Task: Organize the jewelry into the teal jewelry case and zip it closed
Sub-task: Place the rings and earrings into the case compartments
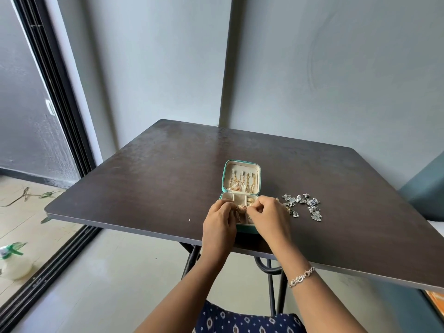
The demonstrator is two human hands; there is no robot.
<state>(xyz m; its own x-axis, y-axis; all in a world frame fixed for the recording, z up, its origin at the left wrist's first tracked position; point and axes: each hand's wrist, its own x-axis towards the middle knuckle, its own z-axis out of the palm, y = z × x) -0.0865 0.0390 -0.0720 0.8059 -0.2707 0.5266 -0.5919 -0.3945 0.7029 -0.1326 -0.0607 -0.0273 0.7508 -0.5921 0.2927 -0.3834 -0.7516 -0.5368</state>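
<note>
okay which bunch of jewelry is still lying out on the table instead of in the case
The silver jewelry, dark-stoned clusters lying on the table right of the teal case. The gold chains already hang inside the open lid.

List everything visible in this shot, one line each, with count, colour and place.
table: one, dark brown, centre of view, set against grey walls
jewelry case: one, teal with cream lining, open near the table's front edge
gold chains: several, gold, hanging in the raised lid
gold piece: one, rose-gold, over the case's base between both hands
silver jewelry: loose cluster, silver with dark stones, on the table right of the case
bottle: one, white with green top, on the floor at far left
bracelet: one, silver, on the right wrist
left hand: over the case
right hand: over the case
</note>
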